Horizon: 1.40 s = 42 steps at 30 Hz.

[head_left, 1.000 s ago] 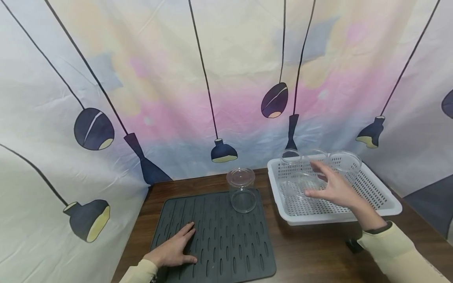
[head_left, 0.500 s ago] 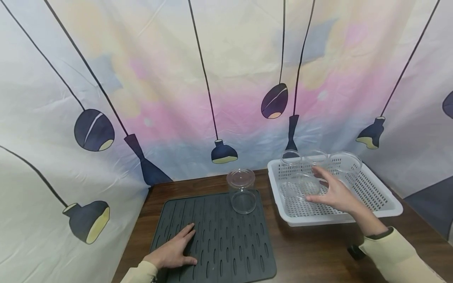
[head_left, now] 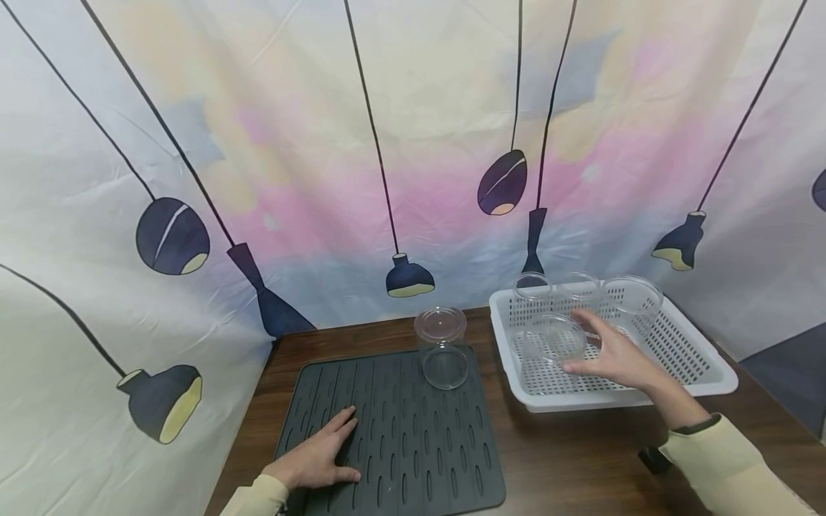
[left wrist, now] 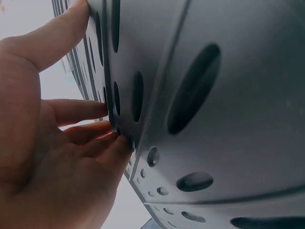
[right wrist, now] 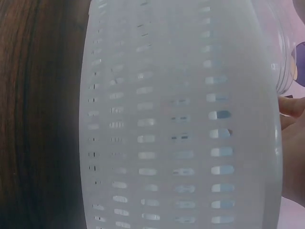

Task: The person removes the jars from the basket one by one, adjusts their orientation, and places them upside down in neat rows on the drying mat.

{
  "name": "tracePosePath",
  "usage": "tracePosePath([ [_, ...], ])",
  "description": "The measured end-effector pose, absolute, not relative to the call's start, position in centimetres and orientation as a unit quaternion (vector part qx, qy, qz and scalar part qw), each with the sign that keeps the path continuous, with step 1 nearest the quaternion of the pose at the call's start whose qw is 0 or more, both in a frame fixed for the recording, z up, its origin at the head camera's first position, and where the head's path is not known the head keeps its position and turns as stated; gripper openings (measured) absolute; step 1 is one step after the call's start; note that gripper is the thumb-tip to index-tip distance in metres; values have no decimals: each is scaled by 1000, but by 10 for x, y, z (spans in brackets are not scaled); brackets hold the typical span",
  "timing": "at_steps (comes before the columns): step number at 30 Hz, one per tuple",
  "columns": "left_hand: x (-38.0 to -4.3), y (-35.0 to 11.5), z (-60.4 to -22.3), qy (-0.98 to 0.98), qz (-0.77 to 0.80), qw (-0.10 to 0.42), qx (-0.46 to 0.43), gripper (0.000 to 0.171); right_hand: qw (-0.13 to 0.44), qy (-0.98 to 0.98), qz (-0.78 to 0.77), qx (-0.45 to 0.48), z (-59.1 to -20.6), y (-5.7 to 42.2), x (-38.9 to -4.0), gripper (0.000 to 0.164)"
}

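In the head view my left hand [head_left: 316,455] lies with fingers spread on the grey ribbed mat [head_left: 413,430]. The left wrist view has its fingertips at the mat's slotted face. My right hand [head_left: 616,358] is over the white perforated basket [head_left: 584,398], thumb in front and fingers behind, curved round the right side of a clear jar [head_left: 548,340]. In the right wrist view, basket wall [right wrist: 176,143] hides most of that hand; its fingers show beside the clear jar [right wrist: 279,45]. A clear round container [head_left: 442,347] stands on the mat's far right corner.
Several more clear containers stand at the back of the basket, among them a wide one [head_left: 632,295]. Brown wooden table [head_left: 548,459] surrounds mat and basket. A printed cloth [head_left: 310,179] hangs right behind the table.
My right hand has come down and slightly nearer, settling around the clear jar's right side. The left hand and the containers keep their places.
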<state>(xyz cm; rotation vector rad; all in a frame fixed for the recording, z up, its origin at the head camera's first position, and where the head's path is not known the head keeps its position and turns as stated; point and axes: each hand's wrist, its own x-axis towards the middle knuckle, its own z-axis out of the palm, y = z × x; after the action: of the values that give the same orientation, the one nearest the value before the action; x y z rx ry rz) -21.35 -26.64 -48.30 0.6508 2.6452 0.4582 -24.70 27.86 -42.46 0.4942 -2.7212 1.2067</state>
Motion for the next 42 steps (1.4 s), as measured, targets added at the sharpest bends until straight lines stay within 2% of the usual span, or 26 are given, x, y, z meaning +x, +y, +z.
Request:
tracePosePath([
  [42, -213, -266, -483, 940, 170, 187, 229, 97, 1, -882, 406, 239, -448, 291, -265, 97],
])
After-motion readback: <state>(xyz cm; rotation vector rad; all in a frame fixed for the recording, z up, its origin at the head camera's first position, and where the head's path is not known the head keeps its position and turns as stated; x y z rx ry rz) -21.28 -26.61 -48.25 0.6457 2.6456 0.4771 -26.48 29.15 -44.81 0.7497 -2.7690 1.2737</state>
